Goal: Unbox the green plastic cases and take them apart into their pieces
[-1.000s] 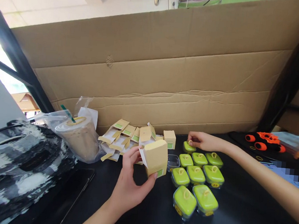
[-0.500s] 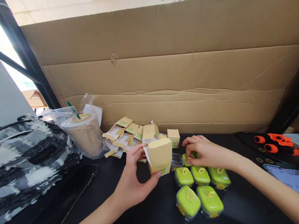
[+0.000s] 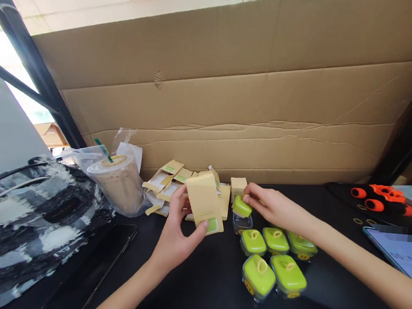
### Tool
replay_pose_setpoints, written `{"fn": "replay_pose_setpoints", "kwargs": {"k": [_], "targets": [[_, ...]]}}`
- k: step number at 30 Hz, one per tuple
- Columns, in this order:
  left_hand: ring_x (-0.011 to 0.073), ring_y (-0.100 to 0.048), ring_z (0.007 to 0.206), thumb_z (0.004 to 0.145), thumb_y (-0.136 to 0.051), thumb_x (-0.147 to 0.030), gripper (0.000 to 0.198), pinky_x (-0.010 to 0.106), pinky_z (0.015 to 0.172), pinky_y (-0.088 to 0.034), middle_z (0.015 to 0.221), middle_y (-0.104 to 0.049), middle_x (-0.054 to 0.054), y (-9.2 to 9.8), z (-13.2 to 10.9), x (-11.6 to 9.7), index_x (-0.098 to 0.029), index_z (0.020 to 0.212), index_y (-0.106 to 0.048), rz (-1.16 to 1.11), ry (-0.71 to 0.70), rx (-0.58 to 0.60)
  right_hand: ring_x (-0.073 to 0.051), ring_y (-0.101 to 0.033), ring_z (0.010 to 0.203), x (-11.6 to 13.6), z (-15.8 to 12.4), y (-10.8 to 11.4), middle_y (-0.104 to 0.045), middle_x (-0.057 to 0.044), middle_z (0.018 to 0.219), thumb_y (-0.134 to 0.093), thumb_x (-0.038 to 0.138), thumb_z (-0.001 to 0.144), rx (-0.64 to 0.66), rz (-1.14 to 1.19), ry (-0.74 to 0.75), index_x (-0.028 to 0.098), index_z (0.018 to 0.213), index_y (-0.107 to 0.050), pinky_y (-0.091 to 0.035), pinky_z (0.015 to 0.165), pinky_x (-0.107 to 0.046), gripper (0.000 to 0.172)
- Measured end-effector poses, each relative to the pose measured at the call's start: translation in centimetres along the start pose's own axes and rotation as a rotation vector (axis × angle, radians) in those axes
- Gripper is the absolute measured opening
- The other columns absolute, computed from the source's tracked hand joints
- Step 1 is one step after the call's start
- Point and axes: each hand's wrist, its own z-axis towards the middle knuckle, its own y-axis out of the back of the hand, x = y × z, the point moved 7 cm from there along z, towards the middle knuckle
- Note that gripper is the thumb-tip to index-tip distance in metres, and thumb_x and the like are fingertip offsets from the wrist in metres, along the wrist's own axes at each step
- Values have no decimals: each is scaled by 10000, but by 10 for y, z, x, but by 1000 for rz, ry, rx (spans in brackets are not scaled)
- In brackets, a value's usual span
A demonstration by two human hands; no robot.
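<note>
My left hand [image 3: 181,229] grips a small kraft paper box [image 3: 204,197] with a green label, its upper end tilted away to the left. In my right hand [image 3: 266,203], a green lid [image 3: 242,206] is pinched between thumb and fingers. It hangs just above a clear plastic container [image 3: 242,223]. Nearer to me stand several clear containers with green lids and looped yellowish tabs, such as this lidded container [image 3: 288,275]. Behind the lid is another closed paper box [image 3: 238,185].
Opened paper boxes [image 3: 163,182] lie piled at the back. To the left are a bagged drink cup [image 3: 117,180], a dark phone [image 3: 91,269] and a black-and-white bag [image 3: 33,231]. An orange toy [image 3: 386,194] and a lit phone [image 3: 395,253] sit right. Cardboard [image 3: 232,104] stands behind.
My right hand has moved left, carrying the green lid from behind the lidded containers to above the clear container. My left hand has turned the paper box and shifted it slightly left.
</note>
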Motion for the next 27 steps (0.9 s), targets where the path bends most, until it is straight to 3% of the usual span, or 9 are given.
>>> {"fn": "replay_pose_setpoints", "kwargs": {"k": [6, 13, 21, 27], "targets": [[254, -482, 1183, 791, -639, -289, 681, 354, 923, -441, 1314, -452, 122, -2, -1, 5, -221, 1359, -270, -5, 45, 8, -177, -612, 670, 4, -1, -22, -658, -23, 768, -414, 194, 927, 113, -103, 73, 216, 764, -493, -394, 641, -279, 182], [234, -527, 1106, 787, -639, -263, 688, 361, 895, -459, 1280, -485, 106, -6, -2, 5, -242, 1371, -275, 9, 27, 41, -178, -622, 705, -2, -5, -14, -663, -8, 749, -405, 170, 934, 173, -188, 89, 213, 815, -533, -395, 677, -276, 180], [237, -556, 1066, 779, -659, -245, 691, 356, 894, -453, 1251, -520, 107, -8, -3, 2, -228, 1372, -306, -11, 37, 49, -201, -634, 637, -8, -7, -21, -659, -22, 664, -450, 191, 909, 200, -266, 63, 210, 830, -574, -381, 574, -272, 148], [255, -525, 1104, 778, -679, -246, 720, 369, 907, -444, 1284, -507, 110, -11, -7, 2, -252, 1395, -308, -22, 38, 66, -235, -656, 686, -12, -8, -7, -666, -32, 651, -486, 181, 867, 172, -229, 99, 209, 749, -605, -468, 703, -363, 170]]}}
